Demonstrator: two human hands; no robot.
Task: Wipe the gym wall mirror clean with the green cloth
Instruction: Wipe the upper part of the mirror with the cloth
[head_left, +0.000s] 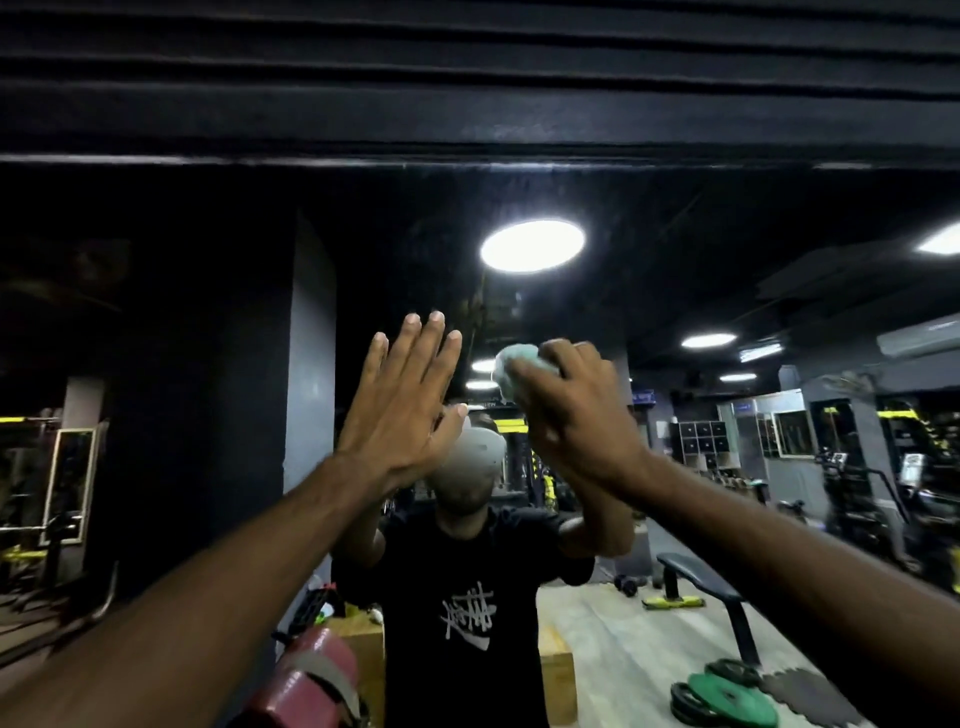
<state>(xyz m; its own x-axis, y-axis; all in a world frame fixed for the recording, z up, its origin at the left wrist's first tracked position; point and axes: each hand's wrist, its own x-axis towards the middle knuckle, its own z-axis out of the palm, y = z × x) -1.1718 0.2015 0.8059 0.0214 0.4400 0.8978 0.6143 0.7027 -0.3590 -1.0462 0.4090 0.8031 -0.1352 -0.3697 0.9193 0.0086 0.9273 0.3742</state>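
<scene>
Green cloth (511, 366) sat bunched in the right hand (576, 421), fingers curled round it, pressed high on the mirror (675, 270) just beside the left hand (400, 410), which lay flat with fingers straight, holding nothing, apparently braced on the glass. Wiping seemed under way near the upper middle. No streaks showed in the dim reflection, so how much was cleaned could not be told; the wide glass either side was likely left to do.
</scene>
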